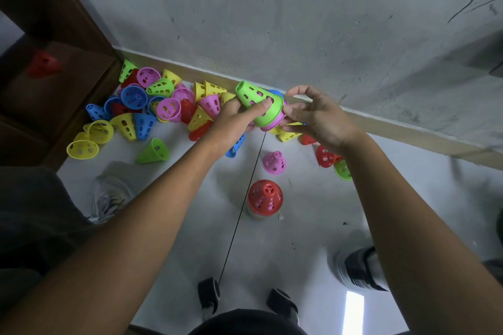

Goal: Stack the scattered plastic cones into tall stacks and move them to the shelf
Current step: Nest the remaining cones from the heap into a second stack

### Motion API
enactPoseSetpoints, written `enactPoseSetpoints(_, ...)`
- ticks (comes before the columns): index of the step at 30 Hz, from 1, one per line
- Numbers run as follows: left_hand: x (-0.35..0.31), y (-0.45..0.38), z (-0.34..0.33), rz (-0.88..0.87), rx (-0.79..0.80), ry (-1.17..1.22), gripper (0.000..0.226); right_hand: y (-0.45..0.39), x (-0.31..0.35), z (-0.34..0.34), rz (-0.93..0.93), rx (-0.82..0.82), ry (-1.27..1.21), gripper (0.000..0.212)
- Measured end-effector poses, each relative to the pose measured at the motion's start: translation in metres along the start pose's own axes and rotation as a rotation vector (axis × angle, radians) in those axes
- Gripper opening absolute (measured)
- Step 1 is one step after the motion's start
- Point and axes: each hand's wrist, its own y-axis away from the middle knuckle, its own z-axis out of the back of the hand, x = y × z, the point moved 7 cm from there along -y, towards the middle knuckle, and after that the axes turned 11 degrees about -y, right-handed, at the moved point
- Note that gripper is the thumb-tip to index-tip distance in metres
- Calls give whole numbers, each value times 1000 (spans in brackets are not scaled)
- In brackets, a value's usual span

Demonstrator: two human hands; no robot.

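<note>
Left hand (pixel 234 119) grip holds green cone (pixel 258 106); right hand (pixel 315 114) loose at 3 o'clock. Light, stiff, prob. slick; hold rim.

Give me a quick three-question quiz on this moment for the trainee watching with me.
1. True or false: the left hand grips a green cone nested over a pink cone.
2. Which colour is the upright cone standing alone on the floor nearest the person? A. blue B. red C. yellow
3. Fill in: a single red cone already sits inside the dark wooden ____ at the left.

Key
1. True; the right hand meets the stack's base.
2. B, the red cone.
3. shelf, holding the shelved cone.
</note>
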Motion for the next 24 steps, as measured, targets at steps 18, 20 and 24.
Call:
enactPoseSetpoints(18, 36, 2, 3, 41, 180, -369, 80, 12, -20, 19, -205, -33, 107, 26)
enactPoseSetpoints(20, 53, 3, 13, 92, 148, -361, 90, 17, -22, 20, -242, 16, 103, 25)
enactPoseSetpoints(24, 81, 4, 27, 177, 91, -392, 55, 25, -26, 17, -314, 131, 80, 33)
